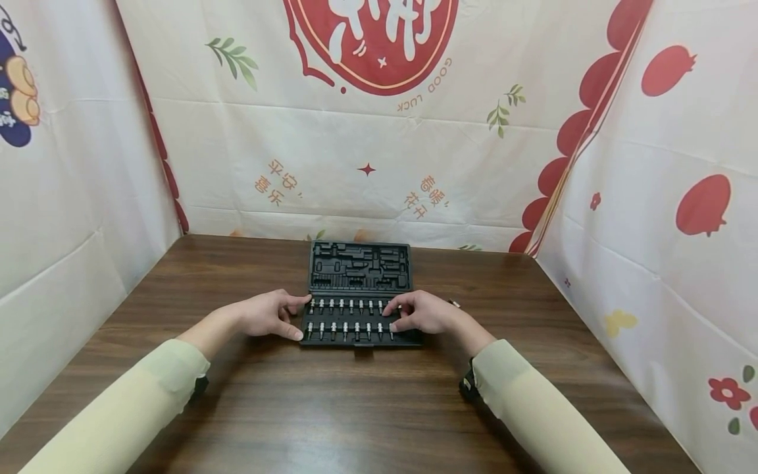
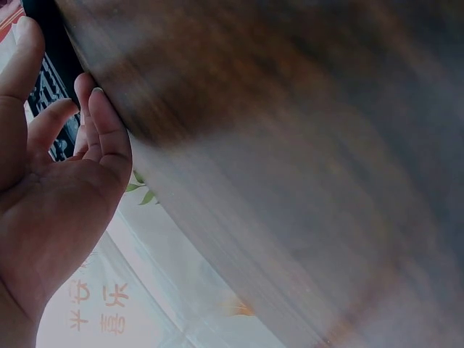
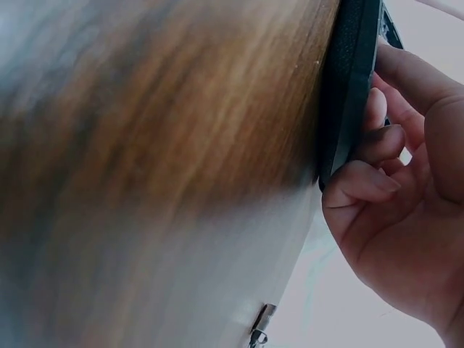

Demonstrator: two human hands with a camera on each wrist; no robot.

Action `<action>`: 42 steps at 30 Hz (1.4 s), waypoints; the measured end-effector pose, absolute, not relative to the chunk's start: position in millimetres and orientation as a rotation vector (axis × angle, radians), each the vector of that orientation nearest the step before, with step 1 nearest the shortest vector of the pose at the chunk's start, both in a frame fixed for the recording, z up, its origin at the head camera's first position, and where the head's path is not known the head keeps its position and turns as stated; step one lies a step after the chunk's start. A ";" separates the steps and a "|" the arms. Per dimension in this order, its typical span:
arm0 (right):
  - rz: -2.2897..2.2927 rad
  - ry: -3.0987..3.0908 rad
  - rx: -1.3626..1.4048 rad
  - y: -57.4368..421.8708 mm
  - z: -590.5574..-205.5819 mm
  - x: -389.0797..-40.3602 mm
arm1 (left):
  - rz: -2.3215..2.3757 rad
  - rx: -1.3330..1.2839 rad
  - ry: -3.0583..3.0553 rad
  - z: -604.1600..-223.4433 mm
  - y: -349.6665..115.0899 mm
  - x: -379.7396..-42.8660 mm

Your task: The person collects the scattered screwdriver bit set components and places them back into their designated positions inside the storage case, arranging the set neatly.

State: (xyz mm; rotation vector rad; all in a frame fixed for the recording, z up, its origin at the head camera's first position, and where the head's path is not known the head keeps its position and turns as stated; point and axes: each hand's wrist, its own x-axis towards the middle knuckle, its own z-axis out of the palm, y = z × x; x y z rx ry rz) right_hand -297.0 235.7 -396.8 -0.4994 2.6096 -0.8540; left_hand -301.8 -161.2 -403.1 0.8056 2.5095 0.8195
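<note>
An opened black case (image 1: 358,341) lies on the table, holding two rows of silver socket bits (image 1: 345,329). My left hand (image 1: 269,315) is at the case's left side, thumb by the front corner and a forefinger by the back of the tray. In the left wrist view the left hand (image 2: 65,181) has its fingers against the dark case edge. My right hand (image 1: 423,311) reaches over the tray's right end, thumb and forefinger apart near the last bits. The right wrist view shows the right hand (image 3: 399,188) with its other fingers bent against the case side (image 3: 351,87).
The case's lid (image 1: 361,266), with moulded recesses, stands open at the back. A small loose metal piece (image 1: 454,303) lies on the wooden table (image 1: 331,408) behind the right wrist. Printed cloth (image 1: 367,138) hangs at the back and both sides.
</note>
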 end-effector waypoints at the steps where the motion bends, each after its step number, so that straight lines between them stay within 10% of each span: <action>1: -0.857 2.608 -0.499 235.8 -396.9 -297.0 | 0.818 0.806 2.510 -402.9 -161.2 -301.8; 42: -1.008 2.627 -0.506 273.2 -385.8 -293.0 | 0.821 0.762 2.511 -402.7 -161.6 -304.1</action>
